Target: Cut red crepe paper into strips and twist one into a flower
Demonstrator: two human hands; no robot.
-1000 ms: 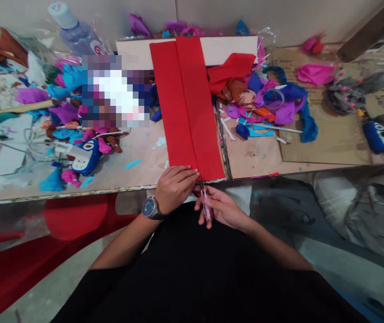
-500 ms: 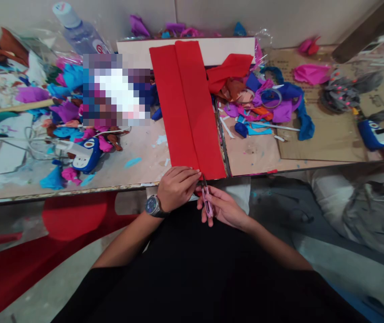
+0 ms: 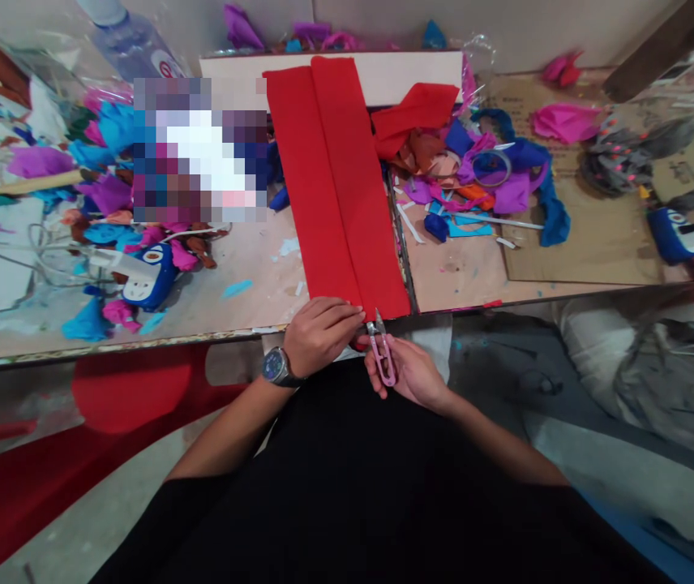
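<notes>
A long strip of folded red crepe paper lies lengthwise across the table, from the back wall to the front edge. My left hand, with a watch on the wrist, presses its fingers down on the near end of the paper. My right hand is closed round small pink thread snips. Their blades are apart and point at the paper's near edge, just right of my left fingertips.
Crumpled paper scraps in purple, blue, pink and orange are heaped left and right of the strip. A water bottle lies at the back left. Blue glue guns sit at the left and far right. A red stool stands below the table edge.
The snips have drawn back a little from the paper's edge and shifted right, and their blades now show apart. My left hand stays on the paper's near end.
</notes>
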